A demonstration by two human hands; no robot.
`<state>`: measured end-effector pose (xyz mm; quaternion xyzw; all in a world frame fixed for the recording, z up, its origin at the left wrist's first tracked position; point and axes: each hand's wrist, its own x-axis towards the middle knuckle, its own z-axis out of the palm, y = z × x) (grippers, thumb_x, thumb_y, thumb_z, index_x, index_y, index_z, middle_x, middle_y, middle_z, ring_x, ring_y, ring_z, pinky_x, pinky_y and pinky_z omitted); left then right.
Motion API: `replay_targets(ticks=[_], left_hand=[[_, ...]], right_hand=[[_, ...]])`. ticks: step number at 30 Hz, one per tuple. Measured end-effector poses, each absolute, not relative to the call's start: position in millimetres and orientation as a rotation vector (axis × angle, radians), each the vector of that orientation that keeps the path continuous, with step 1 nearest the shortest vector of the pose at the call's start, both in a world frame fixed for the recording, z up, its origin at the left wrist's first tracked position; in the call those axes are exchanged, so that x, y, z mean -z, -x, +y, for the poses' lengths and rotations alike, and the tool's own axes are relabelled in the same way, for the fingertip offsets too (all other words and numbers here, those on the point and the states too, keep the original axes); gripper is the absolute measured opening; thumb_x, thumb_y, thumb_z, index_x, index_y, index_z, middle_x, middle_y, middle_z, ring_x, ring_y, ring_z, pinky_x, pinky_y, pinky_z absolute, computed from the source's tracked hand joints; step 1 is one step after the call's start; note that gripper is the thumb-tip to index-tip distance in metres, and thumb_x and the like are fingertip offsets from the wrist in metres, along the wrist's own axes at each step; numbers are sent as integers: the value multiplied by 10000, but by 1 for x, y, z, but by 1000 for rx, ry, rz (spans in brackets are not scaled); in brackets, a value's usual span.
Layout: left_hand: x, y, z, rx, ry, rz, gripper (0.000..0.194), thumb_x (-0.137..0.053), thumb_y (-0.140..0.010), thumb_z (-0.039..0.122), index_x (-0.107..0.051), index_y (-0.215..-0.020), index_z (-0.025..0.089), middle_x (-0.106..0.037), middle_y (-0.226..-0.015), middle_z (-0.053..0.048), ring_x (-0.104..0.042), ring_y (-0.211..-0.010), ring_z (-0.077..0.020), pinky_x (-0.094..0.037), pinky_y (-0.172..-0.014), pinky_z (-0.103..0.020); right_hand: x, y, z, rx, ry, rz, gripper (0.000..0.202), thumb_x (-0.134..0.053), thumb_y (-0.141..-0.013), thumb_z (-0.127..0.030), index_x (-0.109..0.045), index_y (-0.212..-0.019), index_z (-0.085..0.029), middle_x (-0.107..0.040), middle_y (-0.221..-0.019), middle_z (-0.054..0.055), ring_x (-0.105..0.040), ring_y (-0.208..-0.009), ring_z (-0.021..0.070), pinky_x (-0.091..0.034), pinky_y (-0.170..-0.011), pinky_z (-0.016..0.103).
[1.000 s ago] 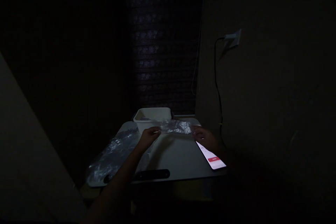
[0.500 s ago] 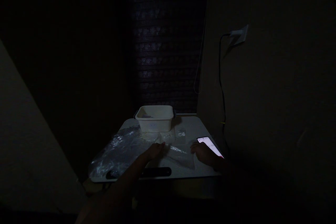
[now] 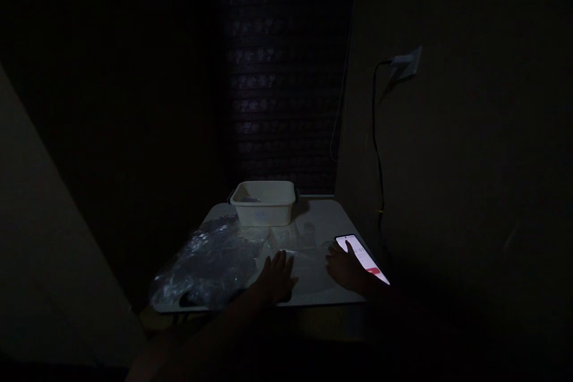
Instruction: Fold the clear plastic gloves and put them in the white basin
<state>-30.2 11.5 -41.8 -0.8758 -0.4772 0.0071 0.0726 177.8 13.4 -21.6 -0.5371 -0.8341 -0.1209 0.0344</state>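
Observation:
My left hand [image 3: 276, 277] lies with its fingers spread on clear plastic near the front edge of the white table [image 3: 324, 209]. Beside the lit phone [image 3: 369, 264], my right hand [image 3: 344, 267] rests palm down, fingers apart, one finger reaching over the screen. A thin clear plastic bag [image 3: 304, 256] lies flat between and beyond the hands; its outline is faint in the dark. To the left spreads a large crumpled clear plastic sheet [image 3: 206, 262]. Neither hand grips anything that I can see.
A white tub [image 3: 264, 212] stands at the back of the table with something small inside. A dark cable [image 3: 376, 143] hangs from a wall socket [image 3: 409, 64] on the right. Behind the table is a dark blind [image 3: 277, 89].
My left hand has come back toward the front edge and its fingers have spread. My right hand has shifted slightly, a finger now over the phone, whose screen shows more.

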Motion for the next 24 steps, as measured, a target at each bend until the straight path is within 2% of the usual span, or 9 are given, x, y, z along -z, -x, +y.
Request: replay_targets(ticks=[4,8,11,14,17,20,24], left_hand=[[44,30,8,-55,2590,-1436,540,-110,-760,437,-189,-1184,112,-203,-1225,-165,-147,-1111,-276,-174,-825,-462],[38,31,7,-69,2589,-1426,540,-141,-753,440,-216,-1174,111,-225,-1216,-168,-172,-1099,-288,-166,-816,-482],[30,31,6,-60,2597,-1448,519,-141,-754,440,-226,-1169,140,-226,-1220,-152,-194,-1091,-285,-165,-812,-489],[21,30,6,-25,2615,-1472,494,-119,-760,438,-229,-1164,175,-218,-1228,-131,-193,-1094,-276,-167,-811,-488],[17,26,5,-20,2655,-1459,496,-139,-760,434,-234,-1159,156,-224,-1222,-145,-197,-1093,-272,-168,-817,-474],[19,19,3,-27,2704,-1412,517,-161,-756,434,-229,-1160,117,-231,-1213,-167,-196,-1094,-271,-176,-826,-452],[28,12,-1,-53,2746,-1347,516,-178,-753,422,-215,-1164,113,-224,-1216,-165,-184,-1102,-260,-180,-834,-435]], right_hand=[[15,-200,24,401,1686,-2461,261,-325,-692,-198,-558,-809,-185,-502,-992,93,-334,-1006,246,-138,-827,466],[7,-224,42,112,1704,-2245,303,-316,-676,-138,-537,-880,-179,-526,-971,70,-418,-943,192,-246,-826,366],[5,-241,56,-220,1665,-2013,319,-285,-682,-118,-544,-868,-135,-553,-916,84,-472,-874,176,-345,-749,300],[5,-252,64,-336,1692,-1945,306,-281,-689,-122,-551,-832,-119,-583,-807,90,-522,-745,178,-396,-637,291],[6,-255,65,-430,1761,-1957,285,-297,-674,-104,-544,-816,-100,-583,-735,92,-532,-646,165,-403,-558,278],[9,-252,63,-412,1763,-2026,261,-310,-667,-99,-543,-785,-101,-575,-745,87,-524,-657,154,-396,-572,267],[10,-244,58,-154,1685,-2243,229,-321,-683,-131,-547,-724,-125,-565,-797,79,-499,-744,144,-368,-661,253]])
